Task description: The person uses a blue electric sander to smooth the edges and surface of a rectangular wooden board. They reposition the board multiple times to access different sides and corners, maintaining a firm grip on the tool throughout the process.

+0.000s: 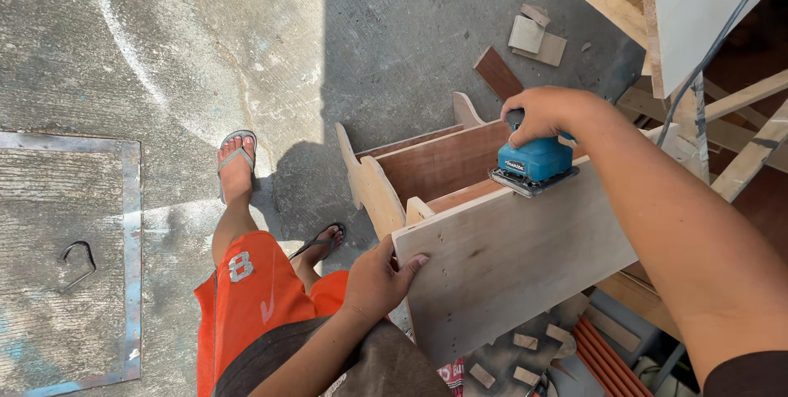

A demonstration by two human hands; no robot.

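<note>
- My right hand [546, 114] was closed over the top of one blue palm sander [533, 163], which sat on the far edge of the plywood panel [509, 257].
- My left hand [377, 278] clamped the panel's near corner, thumb on top.
- Judging by the surface, sanding looked partly done: below the sander the panel was pale with marks left.
- One sander, one panel; four small wood blocks [525, 341] lay below the left grip.

Our sander [533, 160] on the board's [509, 266] far edge, offcuts [535, 37] farther behind, metal hatch [66, 257] far left.
</note>
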